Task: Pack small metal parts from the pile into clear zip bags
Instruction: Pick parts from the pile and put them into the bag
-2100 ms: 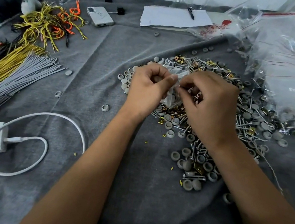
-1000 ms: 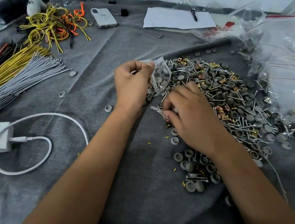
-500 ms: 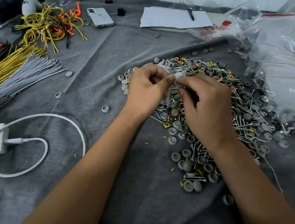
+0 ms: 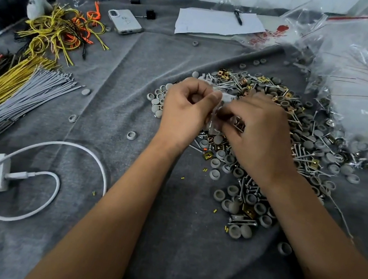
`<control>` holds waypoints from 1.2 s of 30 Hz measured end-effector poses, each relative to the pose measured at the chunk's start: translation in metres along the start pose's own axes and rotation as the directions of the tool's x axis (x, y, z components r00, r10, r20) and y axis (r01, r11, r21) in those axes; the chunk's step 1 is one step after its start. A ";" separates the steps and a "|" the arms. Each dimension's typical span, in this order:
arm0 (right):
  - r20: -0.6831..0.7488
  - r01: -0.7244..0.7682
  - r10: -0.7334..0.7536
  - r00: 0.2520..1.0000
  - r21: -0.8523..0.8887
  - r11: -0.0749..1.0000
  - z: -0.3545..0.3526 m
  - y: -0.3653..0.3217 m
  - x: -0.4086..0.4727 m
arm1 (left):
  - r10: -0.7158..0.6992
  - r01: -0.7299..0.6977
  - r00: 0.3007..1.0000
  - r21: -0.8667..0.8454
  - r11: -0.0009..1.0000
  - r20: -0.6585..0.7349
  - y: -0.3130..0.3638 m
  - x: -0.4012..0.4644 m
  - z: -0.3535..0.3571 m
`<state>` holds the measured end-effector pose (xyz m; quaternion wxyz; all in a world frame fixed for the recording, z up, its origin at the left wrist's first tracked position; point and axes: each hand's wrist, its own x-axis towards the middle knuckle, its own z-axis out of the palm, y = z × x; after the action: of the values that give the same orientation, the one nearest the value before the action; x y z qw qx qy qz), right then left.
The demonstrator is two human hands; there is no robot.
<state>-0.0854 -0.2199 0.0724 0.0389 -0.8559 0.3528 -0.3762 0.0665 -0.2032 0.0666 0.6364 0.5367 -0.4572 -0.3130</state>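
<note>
Grey cloth covers the desk, wire bundles far left. I see my left hand curled, pinching the clear zip bag at its top edge. Right hand curled too, pinching the same bag from the other side, both just above the pile of screws, caps and clips.

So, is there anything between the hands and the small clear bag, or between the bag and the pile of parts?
Nothing visible stands in the way. The left hand and right hand both pinch the small clear bag, held directly over the pile of parts, with no other thing between them.
</note>
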 end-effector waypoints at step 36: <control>-0.010 -0.055 0.057 0.998 0.117 0.992 0.004 -0.007 -0.001 | 0.075 0.004 0.980 0.394 0.919 -0.185 -0.009 0.009 -0.014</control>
<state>-0.0790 -0.2153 0.0711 0.0972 -0.8393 0.3543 -0.4008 0.0839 -0.2076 0.0598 0.5637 0.6728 -0.4554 -0.1490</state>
